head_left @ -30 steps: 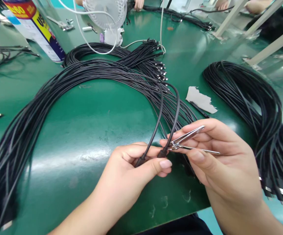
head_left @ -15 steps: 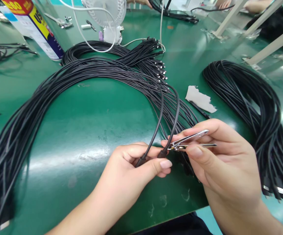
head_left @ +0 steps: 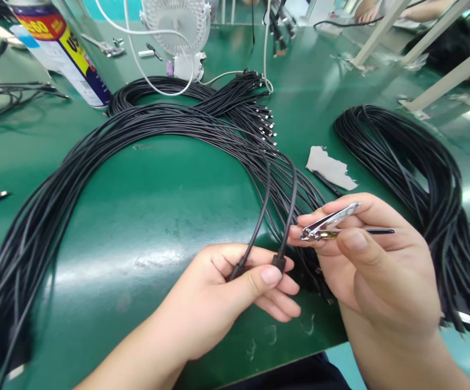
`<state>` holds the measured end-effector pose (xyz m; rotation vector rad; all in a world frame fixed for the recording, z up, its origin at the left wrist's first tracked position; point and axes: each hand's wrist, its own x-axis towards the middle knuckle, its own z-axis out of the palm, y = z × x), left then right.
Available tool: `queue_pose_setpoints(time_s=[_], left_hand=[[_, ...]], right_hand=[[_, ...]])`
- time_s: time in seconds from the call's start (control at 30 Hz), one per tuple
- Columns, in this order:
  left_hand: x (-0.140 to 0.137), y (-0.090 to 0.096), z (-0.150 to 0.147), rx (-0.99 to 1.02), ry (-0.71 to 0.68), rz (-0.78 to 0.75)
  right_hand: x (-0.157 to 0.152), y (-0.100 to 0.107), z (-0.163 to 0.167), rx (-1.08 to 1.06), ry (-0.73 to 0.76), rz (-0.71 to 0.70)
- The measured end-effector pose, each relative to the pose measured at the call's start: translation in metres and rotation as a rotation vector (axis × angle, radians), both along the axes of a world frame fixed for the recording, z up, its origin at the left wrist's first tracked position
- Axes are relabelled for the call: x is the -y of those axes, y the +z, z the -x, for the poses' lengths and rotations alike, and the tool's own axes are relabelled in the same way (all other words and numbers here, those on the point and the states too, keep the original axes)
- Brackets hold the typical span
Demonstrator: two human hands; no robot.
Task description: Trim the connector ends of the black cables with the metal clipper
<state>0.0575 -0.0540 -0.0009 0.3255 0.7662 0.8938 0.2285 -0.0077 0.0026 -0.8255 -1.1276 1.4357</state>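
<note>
My left hand (head_left: 235,287) is closed on the connector ends of two black cables (head_left: 279,262), pinching one under the thumb while the other passes between thumb and palm. Both cables loop up and back into a long curved bundle of black cables (head_left: 145,122). In my right hand (head_left: 381,271) is a silver nail clipper (head_left: 332,223), its lever raised, held between thumb and fingers. The clipper's jaws point left, a short way off from the cable ends. The connectors' tips are hidden by my left hand.
A second black cable bundle (head_left: 405,151) lies at the right, near a torn scrap of paper (head_left: 330,167). At the back stand a spray can (head_left: 66,54) and a small white fan (head_left: 176,24). Another person's hand (head_left: 367,10) shows at the far right.
My right hand has drawn the nail clipper right and slightly up, away from the cable connector. My left hand's lower fingers have spread a little while still holding the cables.
</note>
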Motion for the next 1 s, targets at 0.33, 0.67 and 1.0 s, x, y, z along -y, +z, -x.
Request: queue_pose_setpoints(time_s=[0.33,0.67,1.0], left_hand=[[-0.002,-0.001,0.001,-0.215,0.084,-0.044],[0.001,0.004,-0.001,-0.379,0.175,-0.083],[0.003,0.005,-0.004,-0.482,0.197,-0.129]], right_hand=[[0.015,-0.004,0.004,0.072,0.057,-0.084],[0.019,-0.002,0.012,0.049,0.045,-0.086],[0.02,-0.001,0.013,0.058,0.036,-0.115]])
